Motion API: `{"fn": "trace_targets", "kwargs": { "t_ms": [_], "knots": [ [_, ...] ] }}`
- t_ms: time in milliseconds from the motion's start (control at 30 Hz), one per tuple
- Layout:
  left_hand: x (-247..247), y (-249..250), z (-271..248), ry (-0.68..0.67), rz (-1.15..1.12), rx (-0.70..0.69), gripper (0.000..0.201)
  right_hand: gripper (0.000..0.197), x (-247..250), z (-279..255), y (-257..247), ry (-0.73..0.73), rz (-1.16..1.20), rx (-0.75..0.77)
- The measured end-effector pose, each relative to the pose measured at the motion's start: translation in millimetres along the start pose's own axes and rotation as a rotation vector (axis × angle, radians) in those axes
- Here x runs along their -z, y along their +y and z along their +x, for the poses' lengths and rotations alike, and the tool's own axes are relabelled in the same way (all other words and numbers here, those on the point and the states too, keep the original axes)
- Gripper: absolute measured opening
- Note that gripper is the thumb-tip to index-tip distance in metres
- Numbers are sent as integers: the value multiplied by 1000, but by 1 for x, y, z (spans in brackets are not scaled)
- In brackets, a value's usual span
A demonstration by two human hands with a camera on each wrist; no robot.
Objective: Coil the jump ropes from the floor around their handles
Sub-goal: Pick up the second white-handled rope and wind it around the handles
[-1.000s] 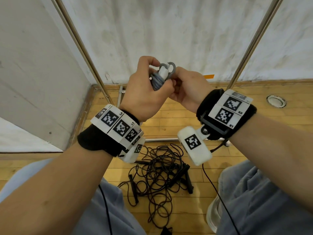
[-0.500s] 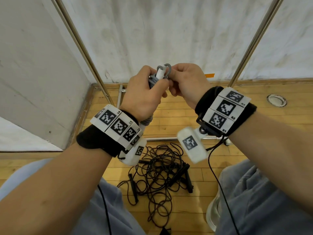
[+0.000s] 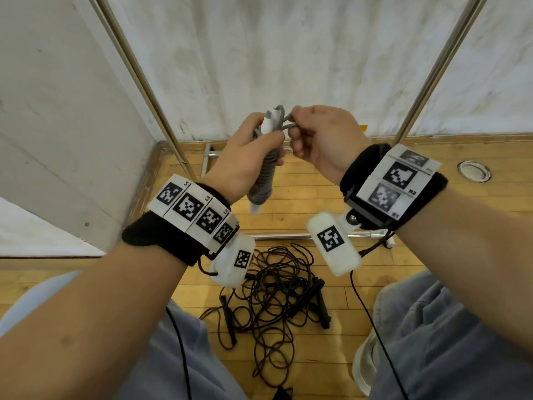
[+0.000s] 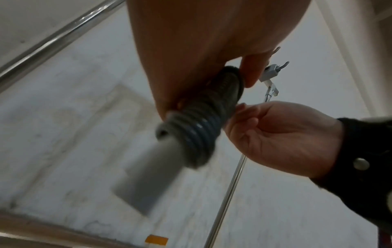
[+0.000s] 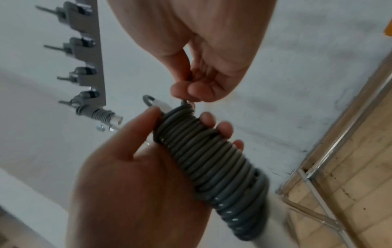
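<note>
My left hand [image 3: 250, 153] grips a white jump rope handle wrapped tightly in grey cord [image 3: 264, 180] [image 5: 208, 151] [image 4: 201, 124], held upright at chest height. The handle's white end [image 4: 148, 176] pokes out below the coil. My right hand [image 3: 320, 140] [image 5: 191, 94] pinches the loose grey cord end [image 3: 285, 125] at the top of the coil, beside a small loop. On the wooden floor below lies a tangle of black jump ropes [image 3: 277, 295] with black handles [image 3: 320, 301].
Two slanted metal poles [image 3: 138, 73] [image 3: 441, 64] stand before a white sheet at the back. A metal bar [image 3: 282, 236] lies on the floor. A rack of hooks [image 5: 84, 55] holds another coiled grey rope [image 5: 99, 115]. My knees frame the tangle.
The wrapped handle has tilted more upright and more of the coil shows below my left hand. My right hand has moved up onto the cord end at the top.
</note>
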State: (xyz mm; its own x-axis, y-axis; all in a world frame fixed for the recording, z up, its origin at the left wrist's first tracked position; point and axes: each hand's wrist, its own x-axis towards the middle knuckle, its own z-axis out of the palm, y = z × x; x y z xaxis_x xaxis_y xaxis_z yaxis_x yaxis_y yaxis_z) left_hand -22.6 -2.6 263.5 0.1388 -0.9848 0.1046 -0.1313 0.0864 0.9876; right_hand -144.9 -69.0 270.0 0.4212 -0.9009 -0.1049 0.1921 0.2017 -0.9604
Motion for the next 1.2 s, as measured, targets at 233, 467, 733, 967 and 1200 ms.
{"fn": "trace_targets", "kwargs": {
  "t_ms": [233,467,733,967,1200],
  "knots": [
    [-7,3,-2,159,109,-85,11,20,0,1,-2,68,-195,96],
    [-9,4,-4,112,173,-58,20,22,5,6,-2,103,-161,20],
    [-6,2,-6,69,87,-96,10,21,10,7,-4,36,-125,-27],
    [0,-7,-2,49,166,-91,17,18,8,1,-12,4,-72,30],
    [-10,-1,-3,190,137,-177,18,19,4,-3,-11,78,-165,126]
  ]
}}
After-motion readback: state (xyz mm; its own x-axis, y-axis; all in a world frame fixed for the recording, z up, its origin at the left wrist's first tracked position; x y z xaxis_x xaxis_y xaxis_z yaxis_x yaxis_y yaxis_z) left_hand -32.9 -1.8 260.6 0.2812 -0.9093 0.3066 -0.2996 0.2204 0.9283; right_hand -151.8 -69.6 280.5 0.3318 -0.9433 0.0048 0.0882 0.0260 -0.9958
